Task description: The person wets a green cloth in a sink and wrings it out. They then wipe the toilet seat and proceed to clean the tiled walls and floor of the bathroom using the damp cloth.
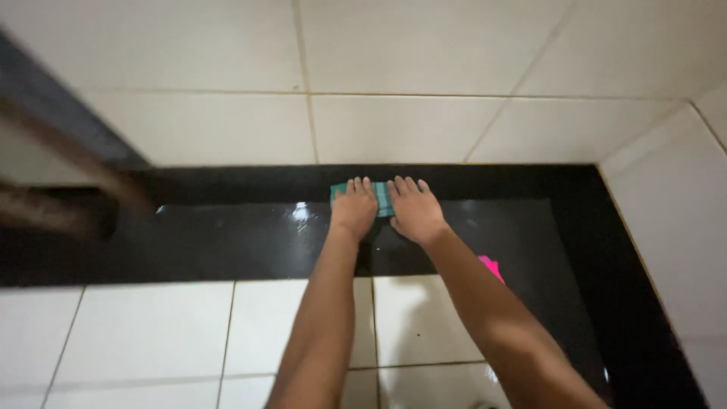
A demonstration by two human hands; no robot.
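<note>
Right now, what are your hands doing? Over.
Left hand and right hand flat, side by side on green cloth. Cloth on wet black ledge by the tiled wall. Pink thing near right forearm, clear of cloth.

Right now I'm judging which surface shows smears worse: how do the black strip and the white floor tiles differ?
The black strip is dark, glossy and wet-looking, with glare; the white floor tiles are pale, with grout lines. The strip lies under the green cloth; the tiles lie nearer. Both are smooth.
</note>
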